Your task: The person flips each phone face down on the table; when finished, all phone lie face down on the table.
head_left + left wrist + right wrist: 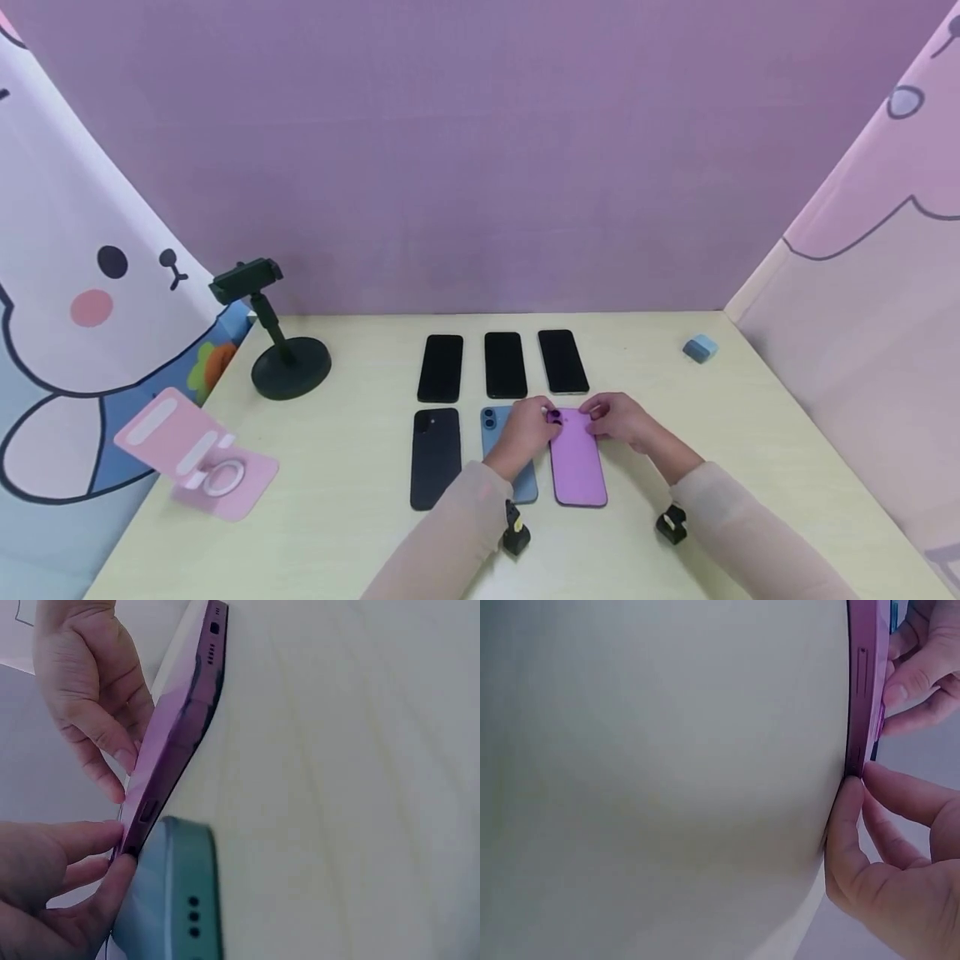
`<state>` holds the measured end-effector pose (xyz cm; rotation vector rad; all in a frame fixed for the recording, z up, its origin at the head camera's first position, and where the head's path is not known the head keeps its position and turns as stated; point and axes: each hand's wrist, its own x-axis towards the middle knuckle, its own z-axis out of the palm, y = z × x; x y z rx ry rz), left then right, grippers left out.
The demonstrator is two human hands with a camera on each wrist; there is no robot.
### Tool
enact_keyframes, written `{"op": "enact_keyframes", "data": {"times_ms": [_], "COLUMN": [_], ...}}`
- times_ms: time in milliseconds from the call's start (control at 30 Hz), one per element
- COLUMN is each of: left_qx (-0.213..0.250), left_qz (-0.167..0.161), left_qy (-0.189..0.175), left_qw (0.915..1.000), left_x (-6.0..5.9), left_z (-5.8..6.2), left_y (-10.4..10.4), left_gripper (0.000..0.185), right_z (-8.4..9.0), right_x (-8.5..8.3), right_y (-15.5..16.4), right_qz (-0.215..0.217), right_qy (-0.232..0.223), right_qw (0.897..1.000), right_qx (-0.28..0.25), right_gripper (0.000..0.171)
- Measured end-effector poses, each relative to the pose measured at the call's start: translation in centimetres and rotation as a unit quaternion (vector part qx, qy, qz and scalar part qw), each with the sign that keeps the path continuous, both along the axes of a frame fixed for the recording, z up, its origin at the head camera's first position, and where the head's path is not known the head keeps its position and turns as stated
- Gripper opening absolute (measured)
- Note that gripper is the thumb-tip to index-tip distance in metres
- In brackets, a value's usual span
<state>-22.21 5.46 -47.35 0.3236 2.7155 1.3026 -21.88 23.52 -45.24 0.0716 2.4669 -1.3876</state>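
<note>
Purple, the phone (578, 465) is pinched at its top corners in narrow grips by left hand (527, 428) and right hand (621, 418).

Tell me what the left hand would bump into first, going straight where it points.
The left hand would first meet the purple phone, which it touches; beyond that, probably the right hand, though depth is unclear.

Black stand (291, 369) and pink stand (182, 435) left, blue block (701, 348) right
</note>
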Motion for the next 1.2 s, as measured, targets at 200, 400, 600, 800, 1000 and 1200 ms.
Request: {"op": "enact_keyframes", "data": {"times_ms": [200, 400, 600, 800, 1000, 1200], "left_qx": [-0.033, -0.033, 0.001, -0.016, -0.058, -0.042], "left_qz": [-0.021, -0.005, 0.018, 0.027, 0.031, 0.036], "left_qy": [0.029, 0.054, 0.048, 0.087, 0.089, 0.078], "left_qw": [0.9988, 0.998, 0.9987, 0.9957, 0.9939, 0.9954], "left_x": [-1.4, -3.5, -4.5, -5.1, -5.2, -5.2], "left_z": [0.2, 0.0, -0.9, -1.2, -1.3, -1.1], "left_y": [0.3, 1.2, 1.7, 1.9, 2.1, 2.1], "left_gripper": [0.025, 0.036, 0.038, 0.034, 0.03, 0.031], "right_z": [0.9, 1.1, -0.5, -0.6, -0.3, -0.1], "right_x": [-0.9, -2.9, -4.7, -5.5, -5.5, -5.5], "right_y": [1.0, 0.9, 0.2, -0.4, -0.4, -0.4], "right_qz": [0.028, 0.005, -0.044, -0.07, -0.089, -0.086], "right_qy": [-0.022, 0.055, 0.065, 0.063, 0.044, 0.04], "right_qw": [0.999, 0.997, 0.996, 0.995, 0.995, 0.995], "right_qx": [0.005, 0.046, 0.038, 0.035, 0.004, -0.019], "right_gripper": [0.032, 0.04, 0.044, 0.042, 0.037, 0.038]}}
